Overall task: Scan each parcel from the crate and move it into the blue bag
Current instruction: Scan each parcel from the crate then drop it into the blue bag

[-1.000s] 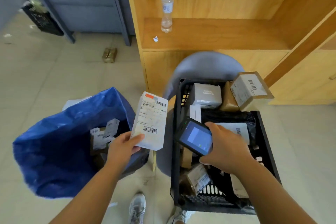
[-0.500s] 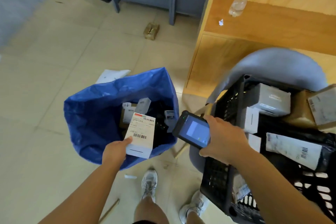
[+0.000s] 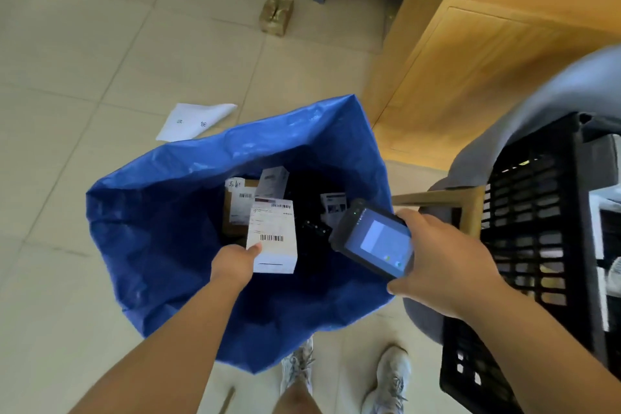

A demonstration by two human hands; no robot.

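Pinching the white parcel by its near left edge, the left hand is holding it over the mouth of the blue bag. Right of that grip, the right hand is clasping the scanner. Judging by the slack rim, a careless release may be risking a snag.

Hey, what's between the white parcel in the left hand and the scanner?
Head view: only the dark inside of the blue bag shows between the white parcel and the scanner, with a black item lying in it.
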